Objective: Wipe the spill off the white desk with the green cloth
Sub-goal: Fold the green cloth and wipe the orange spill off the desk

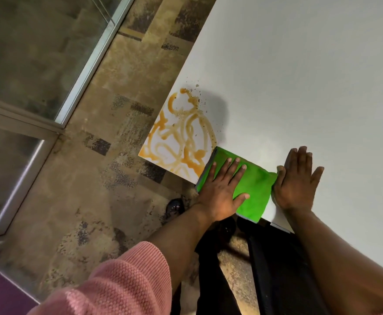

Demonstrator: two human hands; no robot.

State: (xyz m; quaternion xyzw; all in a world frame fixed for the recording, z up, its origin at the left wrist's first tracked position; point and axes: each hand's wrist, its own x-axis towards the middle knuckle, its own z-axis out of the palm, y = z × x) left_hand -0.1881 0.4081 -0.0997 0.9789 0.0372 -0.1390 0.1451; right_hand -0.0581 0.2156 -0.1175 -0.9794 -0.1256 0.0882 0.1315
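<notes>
My left hand (220, 192) lies flat on the green cloth (252, 189), fingers spread, palm down, nothing gripped. Cloth is folded square, at the near edge of the white desk (311, 76), its lower corner hanging slightly past the edge. My right hand (296, 180) lies flat on the bare desk, fingers open, thumb side touching the cloth's right edge. Spill (181, 137): orange-brown looping streaks with dark specks, on the desk corner, just left of the cloth, touching its left edge. Pink sleeve (118, 285) pushed up my left forearm.
</notes>
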